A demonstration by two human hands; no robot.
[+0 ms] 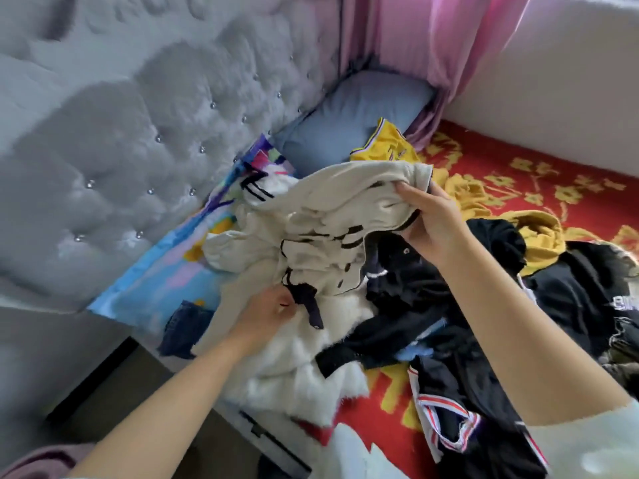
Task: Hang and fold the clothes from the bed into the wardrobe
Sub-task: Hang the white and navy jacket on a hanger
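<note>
Your right hand [427,221]: fingers curled over the upper edge of the cream sweater [332,216], gripping it and lifting that edge above the pile. Your left hand [271,314]: fingers bent, pinching the same sweater at its lower part, beside a dark strap [311,307] hanging from it.

Cream sweater: black line trim, bunched, spanning between both hands.

Under your left hand: white fluffy garment [311,368], reaching the bed's near edge. Left of that hand: a piece of denim [185,328] and a multicoloured pillow [166,271] against the grey tufted headboard [121,133].

Below and right of your right hand: black clothes [432,305] in a heap; a black garment with red-and-white striped trim [446,420] nearer you; a mustard garment [543,236] further right.

Beyond your right hand: yellow jersey [387,146], blue pillow [352,112], pink curtain [449,46].

Underneath all: red bedspread with yellow flowers [518,181].
</note>
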